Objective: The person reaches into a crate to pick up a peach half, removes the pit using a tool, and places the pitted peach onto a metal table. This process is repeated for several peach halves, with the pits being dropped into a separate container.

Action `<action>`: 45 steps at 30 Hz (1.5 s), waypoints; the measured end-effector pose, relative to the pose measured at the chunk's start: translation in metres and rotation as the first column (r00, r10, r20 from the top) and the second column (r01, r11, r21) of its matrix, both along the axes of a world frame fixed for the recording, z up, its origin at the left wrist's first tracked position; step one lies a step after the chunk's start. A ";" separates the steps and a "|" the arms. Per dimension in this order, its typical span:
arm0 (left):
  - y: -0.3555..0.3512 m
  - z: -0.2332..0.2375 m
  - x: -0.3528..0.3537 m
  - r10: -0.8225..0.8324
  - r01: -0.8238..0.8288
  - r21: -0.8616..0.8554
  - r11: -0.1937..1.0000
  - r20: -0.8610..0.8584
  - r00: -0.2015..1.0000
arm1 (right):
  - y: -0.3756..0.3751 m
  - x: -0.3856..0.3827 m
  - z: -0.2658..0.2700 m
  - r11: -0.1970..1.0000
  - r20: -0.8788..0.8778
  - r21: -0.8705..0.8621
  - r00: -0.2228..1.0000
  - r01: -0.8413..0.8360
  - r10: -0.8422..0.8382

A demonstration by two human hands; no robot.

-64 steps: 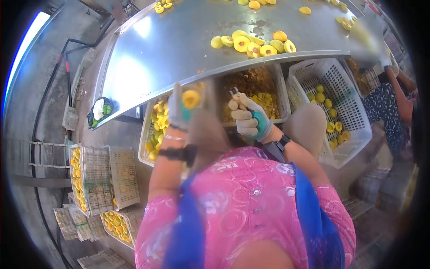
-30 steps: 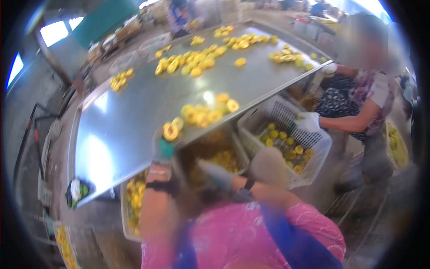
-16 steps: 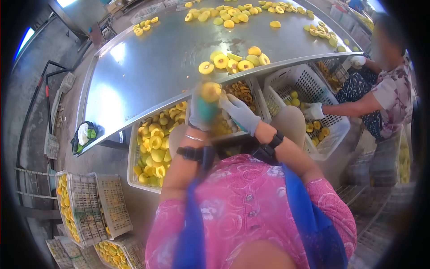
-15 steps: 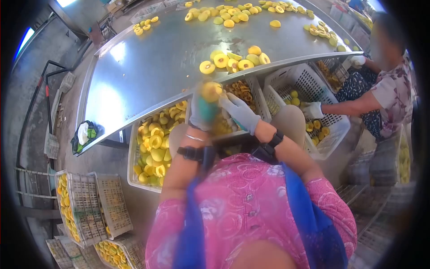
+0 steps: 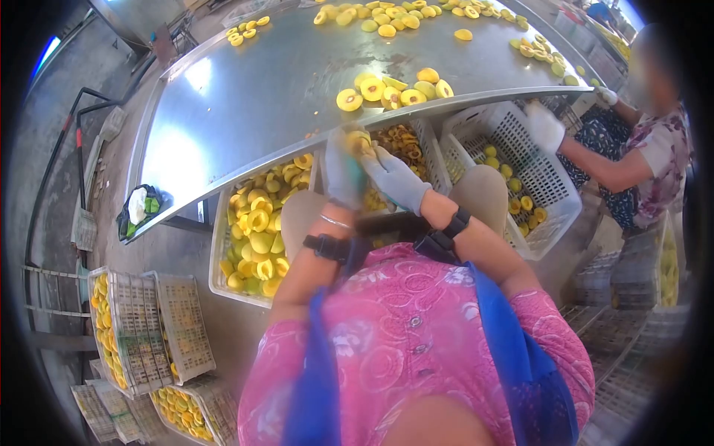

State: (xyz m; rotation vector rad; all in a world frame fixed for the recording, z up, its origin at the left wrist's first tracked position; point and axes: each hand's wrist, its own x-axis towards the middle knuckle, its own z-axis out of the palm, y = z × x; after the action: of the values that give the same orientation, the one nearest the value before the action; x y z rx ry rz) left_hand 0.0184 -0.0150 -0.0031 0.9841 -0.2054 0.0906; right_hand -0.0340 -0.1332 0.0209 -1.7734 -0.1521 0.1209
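Note:
My left hand point(image 5: 344, 172), in a pale glove with a green palm, is closed around a yellow peach half point(image 5: 358, 141) just off the table's front edge. Motion blurs this hand and the fruit. My right hand point(image 5: 398, 181), gloved too, has its fingers bent together against the near side of the peach half; whatever they grip is hidden. Below my hands stands a crate of brown pits and scraps point(image 5: 401, 145). To its left is a crate heaped with yellow peach halves point(image 5: 259, 241). Several cut peaches point(image 5: 413, 97) lie on the table edge in front of me.
The metal table point(image 5: 245, 111) carries more peach halves point(image 5: 387, 30) at its far side. A co-worker point(image 5: 632, 163) with gloved hands sits at the right by a white crate point(image 5: 550, 197) of peaches. Stacked crates point(image 5: 137, 327) stand at lower left; a plastic bag point(image 5: 139, 206) hangs at the table corner.
My hands and the peach half have come slightly lower, and the left hand has turned. The co-worker's near hand has risen out of the white crate toward the table edge. The view shifted slightly.

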 end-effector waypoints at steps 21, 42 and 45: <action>0.023 0.022 -0.013 -0.144 0.191 0.201 0.961 -0.227 0.963 | -0.003 -0.023 0.006 0.864 -0.457 0.495 0.818 -0.093 0.350; 0.113 0.002 0.005 0.008 -0.019 -0.029 0.999 -0.341 0.940 | -0.012 -0.001 -0.043 -0.066 0.021 0.990 0.338 0.123 0.941; 0.193 -0.004 0.018 0.348 -0.187 0.792 0.581 -0.034 0.937 | -0.014 0.005 -0.066 -0.041 -0.071 0.980 0.533 0.197 0.843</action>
State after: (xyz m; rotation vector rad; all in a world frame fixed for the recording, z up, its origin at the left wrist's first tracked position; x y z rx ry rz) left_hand 0.0363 0.1783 -0.0068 1.9080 0.1101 0.1976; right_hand -0.0287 -0.1473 -0.0447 0.0302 -0.0959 0.9716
